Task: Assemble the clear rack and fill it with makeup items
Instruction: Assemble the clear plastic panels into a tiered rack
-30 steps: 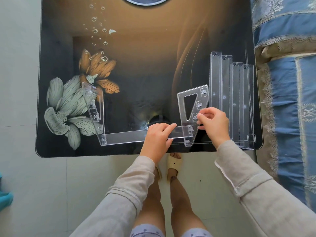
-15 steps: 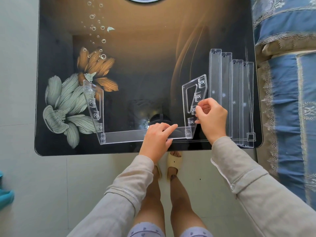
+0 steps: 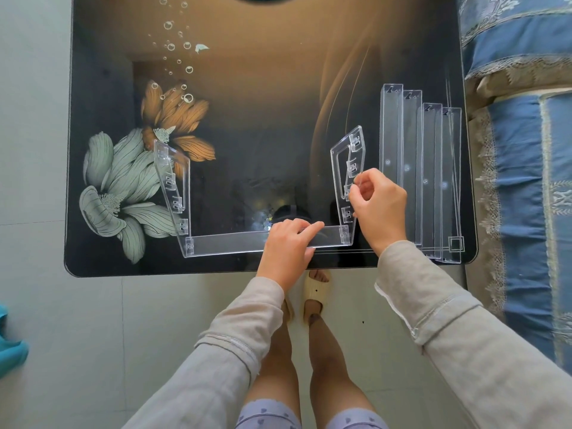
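Note:
A clear rack frame stands near the front edge of the dark glass table [image 3: 278, 88]. Its long clear bottom strip [image 3: 235, 243] joins a clear left side panel [image 3: 173, 184] and a clear right side panel [image 3: 346, 171], both upright. My left hand [image 3: 288, 246] presses down on the strip near its right end. My right hand [image 3: 379, 205] pinches the right side panel's rear edge around mid-height. Several clear shelf strips [image 3: 421, 168] lie side by side on the table to the right of my right hand. No makeup items are in view.
The table carries a printed flower pattern [image 3: 130, 187] at its left. A blue patterned bedspread [image 3: 523, 150] borders the table's right side. Pale floor tiles surround the table, with a teal object [image 3: 9, 351] at the far left edge. My feet stand under the table's front edge.
The right side panel has swung from lying tilted against the strip's end to standing upright on it. My right hand moved up with it. My left hand stayed on the strip.

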Demonstrator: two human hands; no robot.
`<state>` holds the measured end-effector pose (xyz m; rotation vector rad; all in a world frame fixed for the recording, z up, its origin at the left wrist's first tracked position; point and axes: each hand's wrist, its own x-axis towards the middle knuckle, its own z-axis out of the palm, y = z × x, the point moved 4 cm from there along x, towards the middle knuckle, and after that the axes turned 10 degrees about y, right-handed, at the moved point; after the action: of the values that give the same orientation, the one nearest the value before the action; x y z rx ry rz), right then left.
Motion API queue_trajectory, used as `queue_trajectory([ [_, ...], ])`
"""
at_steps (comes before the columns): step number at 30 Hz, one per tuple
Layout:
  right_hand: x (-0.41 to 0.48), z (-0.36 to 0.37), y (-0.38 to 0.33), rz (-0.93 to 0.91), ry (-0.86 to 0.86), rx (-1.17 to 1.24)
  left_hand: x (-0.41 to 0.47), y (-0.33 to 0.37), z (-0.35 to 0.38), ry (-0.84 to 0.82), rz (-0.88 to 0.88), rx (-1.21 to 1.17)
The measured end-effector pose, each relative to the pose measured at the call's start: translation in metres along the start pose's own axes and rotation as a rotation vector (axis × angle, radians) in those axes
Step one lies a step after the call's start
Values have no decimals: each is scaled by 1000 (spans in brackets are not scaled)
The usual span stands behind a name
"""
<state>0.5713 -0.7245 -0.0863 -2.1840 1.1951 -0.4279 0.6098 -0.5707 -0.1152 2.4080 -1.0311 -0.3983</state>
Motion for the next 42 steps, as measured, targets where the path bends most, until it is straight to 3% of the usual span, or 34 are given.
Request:
queue_trajectory([
  [10, -6, 3, 1, -24, -62, -4, -2, 0, 1, 77, -19, 15],
  [16, -25, 17, 14, -9, -375, -256, -2, -8, 3, 46, -1, -31],
  [25, -27, 11, 17, 3, -374, -372, 2, 5, 15, 22, -87, -105],
  [28, -27, 5, 23, 47, -409, -303, 3, 10, 13, -10, -60, -74],
  [30, -22, -5, 25, 112, -370, -187, 2, 13, 9, -8, -36, -18],
  [35, 15, -33, 37, 301, 156, 3, 3, 20, -1, 38, 114, 273],
  [39, 41, -16, 37, 223, 67, -249, -1, 4, -26, 228, 118, 201],
  [42, 51, -2, 31, 91, 36, -453, -12, -25, -60, 429, -17, 90],
])
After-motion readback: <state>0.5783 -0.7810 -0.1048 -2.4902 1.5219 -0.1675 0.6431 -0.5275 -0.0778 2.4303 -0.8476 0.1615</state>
